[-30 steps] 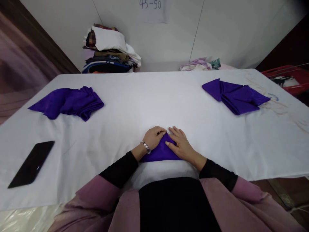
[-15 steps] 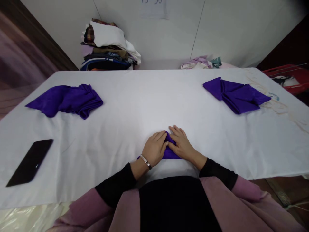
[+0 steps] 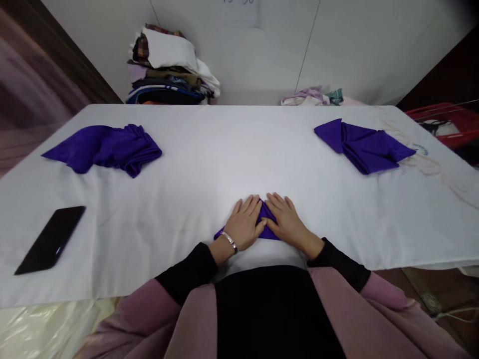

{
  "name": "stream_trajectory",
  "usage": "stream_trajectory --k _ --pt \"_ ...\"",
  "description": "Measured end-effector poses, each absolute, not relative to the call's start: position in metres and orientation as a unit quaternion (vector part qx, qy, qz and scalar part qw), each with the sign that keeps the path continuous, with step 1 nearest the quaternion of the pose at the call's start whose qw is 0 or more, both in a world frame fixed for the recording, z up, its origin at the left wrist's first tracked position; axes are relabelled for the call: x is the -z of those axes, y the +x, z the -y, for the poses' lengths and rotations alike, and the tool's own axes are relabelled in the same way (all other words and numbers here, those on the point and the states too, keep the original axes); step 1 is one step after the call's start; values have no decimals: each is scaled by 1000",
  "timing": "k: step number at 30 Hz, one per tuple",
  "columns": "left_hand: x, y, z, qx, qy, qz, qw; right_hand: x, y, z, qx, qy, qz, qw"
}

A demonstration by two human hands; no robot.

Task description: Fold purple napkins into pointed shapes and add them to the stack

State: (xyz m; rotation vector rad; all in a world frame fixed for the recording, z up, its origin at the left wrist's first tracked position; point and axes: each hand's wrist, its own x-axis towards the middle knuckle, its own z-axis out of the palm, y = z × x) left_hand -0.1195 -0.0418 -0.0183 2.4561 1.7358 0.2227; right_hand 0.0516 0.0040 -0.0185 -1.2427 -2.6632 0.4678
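Dark flat slab (image 3: 50,240): lying by the left edge of the worktop (image 3: 224,149), toward the near corner.
Crumpled purple cloth (image 3: 103,149): resting toward the far left corner.
Left hand (image 3: 243,224): laid flat on the folded purple cloth (image 3: 268,233), at the middle of the near edge.
Right hand (image 3: 288,219): flat on the same cloth, thumbs touching or nearly so.
Pointed purple bundle (image 3: 368,152): lying toward the far right corner.

Left grip (image 3: 243,224) and right grip (image 3: 286,222) — flat, palms down, thumb tips close together — forearms (image 3: 189,270) angled inward.
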Motion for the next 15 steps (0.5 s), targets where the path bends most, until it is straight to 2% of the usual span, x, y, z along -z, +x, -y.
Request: stream_trajectory --k 5,15 --pt "21 -118 41 -65 815 -573 49 26 73 9 -136 -429 886 110" --pt "22 -118 41 -91 817 -568 41 32 101 35 -139 -418 865 240"
